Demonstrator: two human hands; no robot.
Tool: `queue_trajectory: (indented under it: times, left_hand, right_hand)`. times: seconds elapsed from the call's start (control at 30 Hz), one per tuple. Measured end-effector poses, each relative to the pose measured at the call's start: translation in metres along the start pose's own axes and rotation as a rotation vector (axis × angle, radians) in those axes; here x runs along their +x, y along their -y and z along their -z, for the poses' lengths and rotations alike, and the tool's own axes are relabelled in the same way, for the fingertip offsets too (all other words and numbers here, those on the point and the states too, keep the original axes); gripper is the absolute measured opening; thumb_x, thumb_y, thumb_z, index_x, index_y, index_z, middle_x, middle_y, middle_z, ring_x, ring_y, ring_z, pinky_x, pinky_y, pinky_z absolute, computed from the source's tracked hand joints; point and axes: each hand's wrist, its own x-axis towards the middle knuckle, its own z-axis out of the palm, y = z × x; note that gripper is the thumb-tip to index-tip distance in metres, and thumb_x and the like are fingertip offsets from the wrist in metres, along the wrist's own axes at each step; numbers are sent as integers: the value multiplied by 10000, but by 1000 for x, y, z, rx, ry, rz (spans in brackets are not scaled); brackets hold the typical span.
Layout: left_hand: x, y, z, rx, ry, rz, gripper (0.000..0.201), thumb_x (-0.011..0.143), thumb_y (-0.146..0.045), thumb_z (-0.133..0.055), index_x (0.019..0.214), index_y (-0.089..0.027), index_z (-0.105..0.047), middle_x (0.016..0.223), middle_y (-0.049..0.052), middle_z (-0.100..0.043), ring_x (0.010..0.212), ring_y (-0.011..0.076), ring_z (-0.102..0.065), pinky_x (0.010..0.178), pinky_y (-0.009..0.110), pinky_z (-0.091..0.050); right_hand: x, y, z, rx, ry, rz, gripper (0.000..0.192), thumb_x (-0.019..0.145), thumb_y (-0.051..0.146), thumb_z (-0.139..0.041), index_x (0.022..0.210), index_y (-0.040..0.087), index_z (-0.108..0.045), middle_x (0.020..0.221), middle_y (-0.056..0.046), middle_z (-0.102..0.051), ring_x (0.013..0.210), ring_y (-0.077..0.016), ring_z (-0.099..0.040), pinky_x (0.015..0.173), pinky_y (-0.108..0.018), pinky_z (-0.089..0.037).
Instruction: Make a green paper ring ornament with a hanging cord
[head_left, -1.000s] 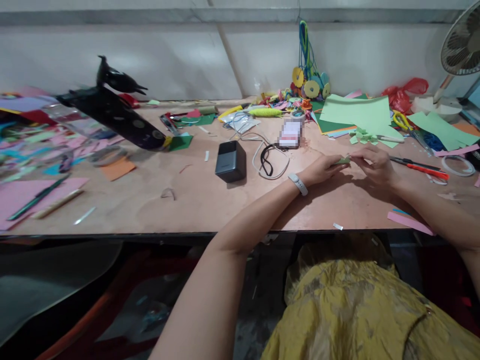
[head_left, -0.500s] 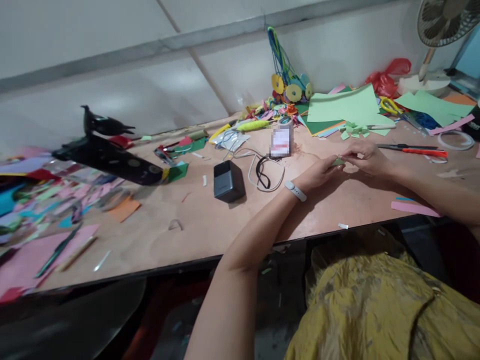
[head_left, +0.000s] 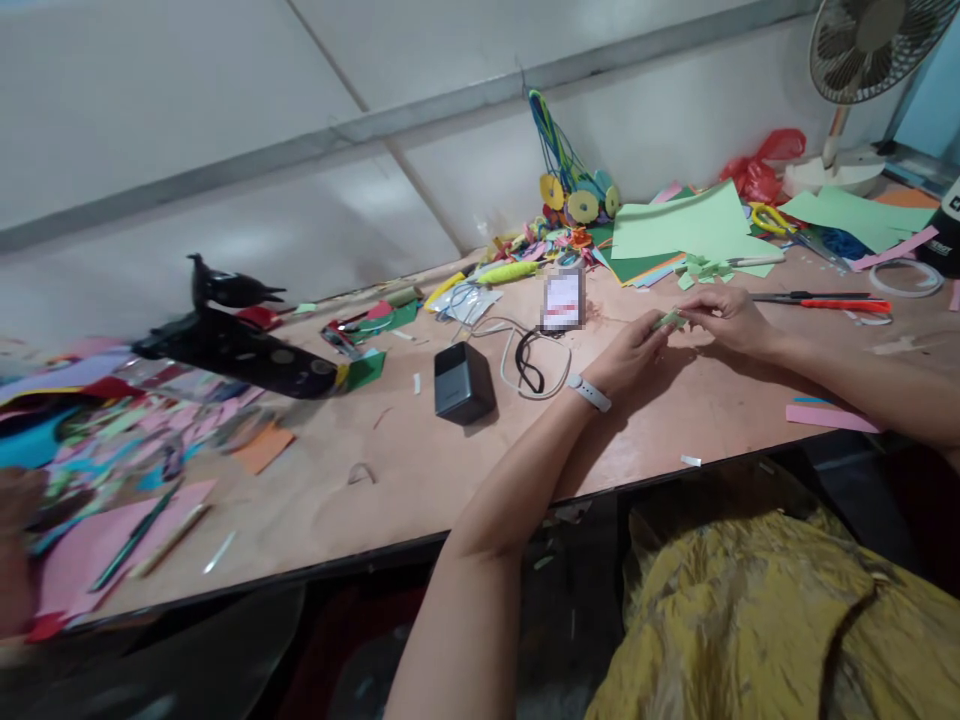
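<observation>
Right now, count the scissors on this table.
2: yellow-handled scissors by the light green paper stack, red-handled scissors just past the right hand. More may hide in the blurred clutter.

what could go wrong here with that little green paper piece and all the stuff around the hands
The small green paper piece, pinched between the left hand and right hand, could tear or crease badly. A dropped piece might get lost among the green scraps nearby. The red-handled scissors lie close beside the right hand and could nick it.

A dark charger box sits beside a coiled cable, with red-handled scissors near green paper sheets.
</observation>
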Motion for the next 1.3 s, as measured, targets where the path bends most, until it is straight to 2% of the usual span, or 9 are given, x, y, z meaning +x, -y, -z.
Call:
queue_trajectory:
  times: [0.23, 0.53, 0.77, 0.83, 0.97, 1.0, 1.1, 1.17, 1.3]
  left_hand:
    - [2, 5, 1, 35, 42, -32, 395, 1053, -588, -517, 1015, -201, -583, 733, -3, -527, 651, 128, -488, 615, 284, -399]
    - [2, -1, 4, 29, 23, 17, 431, 1051, -597, -513, 877, -204, -543, 669, -16, -517, 620, 118, -488, 612, 273, -402]
    - [2, -1, 6, 52, 29, 31, 444, 1048, -605, -509, 896, -194, -580, 665, -22, -532, 615, 111, -504, 615, 259, -418]
    - [3, 1, 5, 53, -20, 56, 452, 1037, -607, -534, 858, -194, -571, 648, -25, -552, 603, 103, -518, 605, 247, -422]
    - [6, 10, 3, -96, -150, 107, 487, 966, -653, -632, 829, -191, -560, 670, -19, -625, 625, 98, -609, 613, 220, -485]
    - [7, 11, 3, -167, -163, 122, 492, 944, -669, -655, 865, -191, -568, 694, -17, -648, 643, 107, -645, 631, 226, -520]
    - [8, 12, 1, -330, -152, 159, 525, 901, -692, -701, 968, -189, -567, 771, -2, -708, 682, 133, -722, 672, 263, -601]
    - [8, 11, 0, -351, -134, 162, 544, 883, -693, -724, 958, -180, -559, 788, 10, -726, 679, 131, -737, 663, 253, -609]
    - [9, 10, 1, -325, -119, 158, 545, 875, -683, -738, 893, -174, -545, 742, 7, -718, 654, 124, -742, 630, 223, -595]
  right_hand:
    - [6, -5, 2, 134, 120, -59, 310, 944, 520, -723, 885, 231, -818, 789, -50, -740, 721, -196, -653, 708, -359, -530]
    - [5, -5, 4, 134, 116, -64, 285, 952, 479, -696, 887, 222, -800, 786, -46, -723, 716, -194, -667, 707, -356, -533]
    - [4, -11, -4, 171, 167, -124, 306, 913, 497, -685, 852, 204, -750, 756, -36, -704, 657, -182, -638, 667, -337, -513]
    - [10, -20, 1, 94, 154, -149, 308, 915, 497, -669, 868, 204, -752, 794, -49, -722, 712, -204, -655, 703, -349, -516]
    - [29, -60, 31, -277, -159, -250, 204, 914, 386, -665, 937, 201, -748, 974, -108, -744, 889, -261, -673, 846, -401, -525]
    - [33, -73, 39, -370, -187, -277, 175, 893, 336, -679, 978, 200, -751, 1029, -123, -739, 926, -274, -672, 886, -417, -526]
    - [42, -105, 55, -550, -146, -340, 249, 859, 267, -703, 1093, 200, -758, 1091, -153, -717, 1038, -327, -650, 978, -469, -512]
    - [45, -118, 55, -618, -105, -329, 317, 846, 277, -734, 1151, 195, -751, 1124, -167, -698, 1114, -362, -618, 1014, -499, -494]
    - [48, -122, 45, -640, -44, -334, 146, 857, 213, -710, 993, 185, -755, 1102, -176, -680, 1126, -368, -589, 1014, -505, -476]
